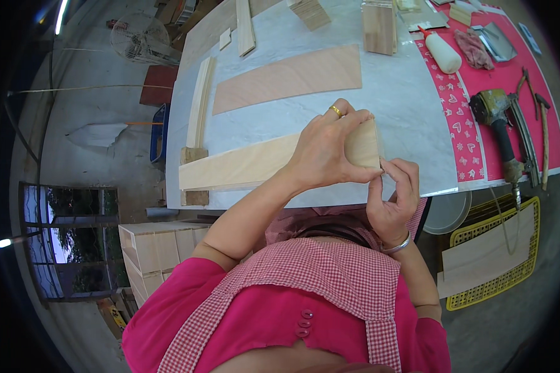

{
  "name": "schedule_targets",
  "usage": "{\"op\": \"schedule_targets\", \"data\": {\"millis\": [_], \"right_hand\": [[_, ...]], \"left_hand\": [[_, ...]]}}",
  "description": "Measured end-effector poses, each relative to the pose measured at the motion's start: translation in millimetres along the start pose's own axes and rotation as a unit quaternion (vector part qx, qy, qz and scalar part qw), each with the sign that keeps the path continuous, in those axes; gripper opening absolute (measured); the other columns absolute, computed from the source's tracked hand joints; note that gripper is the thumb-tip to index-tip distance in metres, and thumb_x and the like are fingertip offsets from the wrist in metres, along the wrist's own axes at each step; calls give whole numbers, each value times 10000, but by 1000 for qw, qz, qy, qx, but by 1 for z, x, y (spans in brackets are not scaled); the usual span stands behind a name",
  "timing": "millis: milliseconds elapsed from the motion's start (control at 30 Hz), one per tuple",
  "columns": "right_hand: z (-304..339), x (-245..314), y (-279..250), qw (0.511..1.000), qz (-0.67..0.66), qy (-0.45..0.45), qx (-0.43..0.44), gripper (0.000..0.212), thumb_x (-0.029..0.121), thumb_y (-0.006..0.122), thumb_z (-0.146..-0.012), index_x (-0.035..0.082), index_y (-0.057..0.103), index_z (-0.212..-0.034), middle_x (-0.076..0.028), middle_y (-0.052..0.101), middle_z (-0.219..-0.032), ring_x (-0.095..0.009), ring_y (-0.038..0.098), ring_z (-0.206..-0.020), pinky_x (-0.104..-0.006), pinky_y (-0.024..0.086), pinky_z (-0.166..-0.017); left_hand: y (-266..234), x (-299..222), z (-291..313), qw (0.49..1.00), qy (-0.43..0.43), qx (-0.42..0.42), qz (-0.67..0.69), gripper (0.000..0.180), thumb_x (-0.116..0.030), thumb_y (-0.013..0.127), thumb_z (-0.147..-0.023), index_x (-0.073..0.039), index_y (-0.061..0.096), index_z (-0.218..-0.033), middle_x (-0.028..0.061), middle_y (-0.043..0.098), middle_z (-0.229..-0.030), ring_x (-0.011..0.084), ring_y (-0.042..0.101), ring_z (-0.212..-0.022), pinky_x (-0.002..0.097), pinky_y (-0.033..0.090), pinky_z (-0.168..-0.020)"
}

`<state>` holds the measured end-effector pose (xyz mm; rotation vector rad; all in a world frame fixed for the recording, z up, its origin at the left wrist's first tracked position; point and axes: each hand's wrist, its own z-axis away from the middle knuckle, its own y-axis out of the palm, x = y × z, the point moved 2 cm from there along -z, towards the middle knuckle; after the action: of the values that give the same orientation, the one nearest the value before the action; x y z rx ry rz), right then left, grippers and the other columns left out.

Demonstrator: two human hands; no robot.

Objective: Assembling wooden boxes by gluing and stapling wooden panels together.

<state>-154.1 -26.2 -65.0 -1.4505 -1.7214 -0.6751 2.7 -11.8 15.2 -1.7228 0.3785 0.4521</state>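
Note:
A long pale wooden board (pixel 246 163) lies across the near part of the table, its left end resting on a small wooden block (pixel 195 198). My left hand (pixel 323 149) is closed over the board's right end, thumb at the near edge and fingers at the far edge. At that end's near corner, the thumb and forefinger of my right hand (pixel 395 196) are pinched together. Whatever sits between them is too small to make out. Beyond my left hand lies a flat, reddish-brown thin wooden panel (pixel 286 78). Left of it stretches a narrow wooden strip (pixel 200 102).
On the pink cloth (pixel 488 140) at right are a nail gun (pixel 498 118), a hammer (pixel 544 137), a white glue bottle (pixel 443 53) and a crumpled rag (pixel 474 50). Stacked wood pieces (pixel 379 28) stand at the far edge. A yellow crate (pixel 460 301) sits below right.

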Motion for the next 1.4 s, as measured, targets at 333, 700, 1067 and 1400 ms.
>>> {"op": "schedule_targets", "data": {"millis": [333,700,1067,1400], "right_hand": [[-16,-5,-4,998,-40,7,52,479,-91,668,-706,-19,587,-1172,-168,594,-1067,-324,600,-961,-373,499,-825],[-33,-1,2,986,-41,2,159,753,-51,657,-739,-49,362,-1431,-230,511,-1367,-388,508,-1256,-426,420,-1052],[-16,13,-12,984,-70,41,158,714,-54,635,-762,-77,364,-1422,-258,503,-1387,-391,521,-1268,-426,433,-1043],[-2,27,-42,982,-69,70,160,602,-76,616,-770,-72,447,-1348,-228,591,-1262,-363,590,-1172,-408,454,-1003]], "left_hand": [[-2,-2,-2,1000,-4,2,0,750,-312,877,-528,21,617,-1148,131,576,-1010,290,617,-899,364,524,-787],[-2,-2,-2,1000,-13,7,16,764,-318,876,-520,27,615,-1150,134,579,-1025,291,618,-914,373,525,-798],[-2,1,0,999,-26,8,18,750,-322,870,-520,15,624,-1144,125,575,-1016,288,609,-917,374,517,-801],[-1,-3,-3,999,-36,17,15,749,-335,869,-523,-9,628,-1153,121,560,-1000,289,603,-912,376,513,-795]]}}
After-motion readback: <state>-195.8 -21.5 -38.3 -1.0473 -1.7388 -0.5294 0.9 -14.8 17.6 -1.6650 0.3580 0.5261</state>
